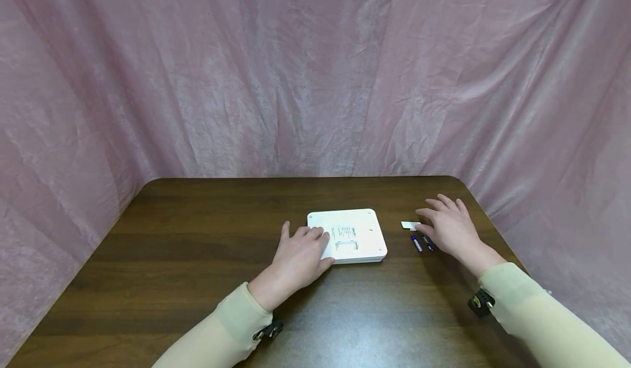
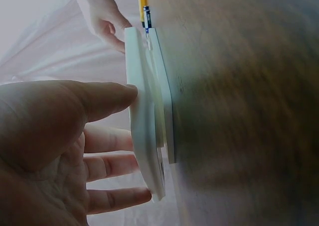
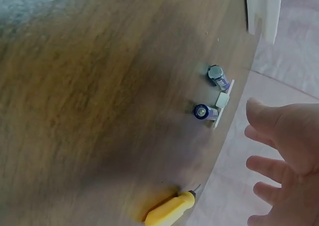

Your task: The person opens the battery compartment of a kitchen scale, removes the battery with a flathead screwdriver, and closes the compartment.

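A white flat scale [image 1: 365,231] lies upside down on the table, its printed label and a small battery recess facing up. My left hand [image 1: 299,256] rests on its left side; in the left wrist view the thumb touches the edge and the fingers reach straight over the top. To the right, two blue-and-white batteries, one [image 1: 416,242] beside the other [image 1: 428,243], lie close to a small white battery cover [image 1: 409,225]. My right hand [image 1: 451,228] hovers over that spot with fingers spread and nothing held. A yellow-handled screwdriver [image 3: 170,210] shows in the right wrist view.
The brown wooden table [image 1: 162,258] has rounded far corners. Pink curtains [image 1: 305,83] hang behind it and on both sides. A small black device [image 1: 481,302] is strapped at the right wrist.
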The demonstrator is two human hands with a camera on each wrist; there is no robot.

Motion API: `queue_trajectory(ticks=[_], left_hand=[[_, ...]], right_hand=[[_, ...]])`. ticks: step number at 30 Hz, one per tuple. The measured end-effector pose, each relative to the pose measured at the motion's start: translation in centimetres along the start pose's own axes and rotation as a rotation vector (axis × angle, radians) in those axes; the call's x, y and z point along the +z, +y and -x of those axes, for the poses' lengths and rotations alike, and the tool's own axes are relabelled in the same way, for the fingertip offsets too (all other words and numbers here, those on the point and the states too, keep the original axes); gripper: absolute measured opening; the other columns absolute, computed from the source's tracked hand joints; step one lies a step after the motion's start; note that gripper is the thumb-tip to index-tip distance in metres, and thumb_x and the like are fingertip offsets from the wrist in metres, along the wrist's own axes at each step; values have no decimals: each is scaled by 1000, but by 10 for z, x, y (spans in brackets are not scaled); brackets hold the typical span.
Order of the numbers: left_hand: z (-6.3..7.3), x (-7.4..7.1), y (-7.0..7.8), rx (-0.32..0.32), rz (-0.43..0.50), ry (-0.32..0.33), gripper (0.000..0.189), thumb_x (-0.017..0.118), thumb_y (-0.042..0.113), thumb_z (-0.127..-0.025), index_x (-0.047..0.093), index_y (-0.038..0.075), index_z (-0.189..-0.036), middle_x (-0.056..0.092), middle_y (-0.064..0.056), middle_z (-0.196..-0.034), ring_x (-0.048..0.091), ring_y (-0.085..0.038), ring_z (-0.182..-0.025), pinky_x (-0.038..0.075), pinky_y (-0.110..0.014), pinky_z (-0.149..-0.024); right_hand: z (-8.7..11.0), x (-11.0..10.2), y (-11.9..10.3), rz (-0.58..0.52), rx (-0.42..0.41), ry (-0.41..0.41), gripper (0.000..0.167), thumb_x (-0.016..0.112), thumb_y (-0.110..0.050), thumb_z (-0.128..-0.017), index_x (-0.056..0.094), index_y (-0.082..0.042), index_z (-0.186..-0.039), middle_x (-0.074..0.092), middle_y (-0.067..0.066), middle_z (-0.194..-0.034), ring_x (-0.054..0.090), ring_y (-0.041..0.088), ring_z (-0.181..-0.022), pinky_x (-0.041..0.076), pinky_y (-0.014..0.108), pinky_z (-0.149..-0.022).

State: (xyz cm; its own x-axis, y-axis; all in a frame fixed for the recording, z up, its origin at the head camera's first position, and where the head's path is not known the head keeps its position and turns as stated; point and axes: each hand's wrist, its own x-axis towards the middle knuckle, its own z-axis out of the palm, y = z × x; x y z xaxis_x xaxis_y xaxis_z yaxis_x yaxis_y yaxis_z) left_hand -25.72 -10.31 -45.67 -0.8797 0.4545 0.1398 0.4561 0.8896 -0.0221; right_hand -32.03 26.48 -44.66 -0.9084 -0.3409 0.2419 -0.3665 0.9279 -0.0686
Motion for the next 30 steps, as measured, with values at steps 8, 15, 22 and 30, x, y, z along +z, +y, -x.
queue_trajectory(ticks=[8, 15, 22, 30], left_hand=[[0, 0, 0, 8, 0, 5, 58, 76, 53, -104, 72, 15, -148, 67, -5, -151, 64, -31, -135, 34, -78, -118], [0, 1, -1, 7, -4, 8, 57, 76, 53, -104, 72, 16, -148, 67, -4, -151, 64, -31, -135, 34, -78, -118], [0, 1, -1, 4, 1, 6, 57, 75, 53, -104, 72, 16, -148, 67, -4, -151, 64, -31, -135, 34, -79, -118], [0, 0, -1, 1, 0, -1, 58, 75, 53, -104, 71, 16, -148, 66, -4, -152, 64, -31, -136, 33, -78, -118]], right_hand=[[-8, 3, 3, 3, 35, -68, 42, 83, -30, -101, 78, -4, -133, 61, 30, -151, 41, 57, -150, 22, 79, -121], [-13, 2, 6, 3, 53, -101, 32, 84, -24, -98, 81, -7, -125, 64, 29, -148, 41, 57, -150, 22, 79, -121], [-17, 3, 9, -12, 44, -130, 27, 84, -24, -99, 83, -7, -120, 65, 29, -146, 40, 58, -150, 22, 79, -122], [-23, 9, 13, -16, 36, -126, 19, 86, -27, -97, 84, -11, -108, 68, 27, -141, 42, 59, -148, 23, 80, -121]])
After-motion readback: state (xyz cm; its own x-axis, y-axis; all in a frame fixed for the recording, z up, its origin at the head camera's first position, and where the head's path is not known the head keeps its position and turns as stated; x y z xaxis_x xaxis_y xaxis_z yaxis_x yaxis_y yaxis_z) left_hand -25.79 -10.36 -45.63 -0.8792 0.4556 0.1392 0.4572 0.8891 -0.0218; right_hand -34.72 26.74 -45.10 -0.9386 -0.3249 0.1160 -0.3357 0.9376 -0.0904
